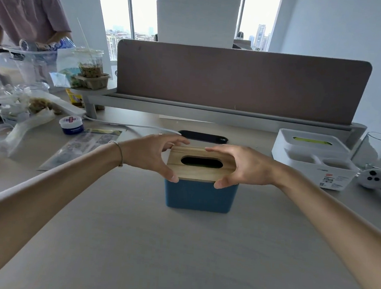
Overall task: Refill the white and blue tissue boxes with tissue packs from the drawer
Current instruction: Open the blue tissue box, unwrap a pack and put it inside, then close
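The blue tissue box stands on the desk in the middle of the view, with a wooden lid that has a dark oval slot. My left hand grips the lid's left end and my right hand grips its right end, thumbs on the near edge and fingers over the far edge. No tissue shows through the slot. The white tissue box sits at the right, with a green pack visible in its top slot and empty trays in front. No drawer is in view.
A black oblong object and a white cable lie behind the blue box. A glass and a white controller stand far right. Clutter, a blue-lidded jar and printed sheets fill the left. A brown partition backs the desk; a person stands far left.
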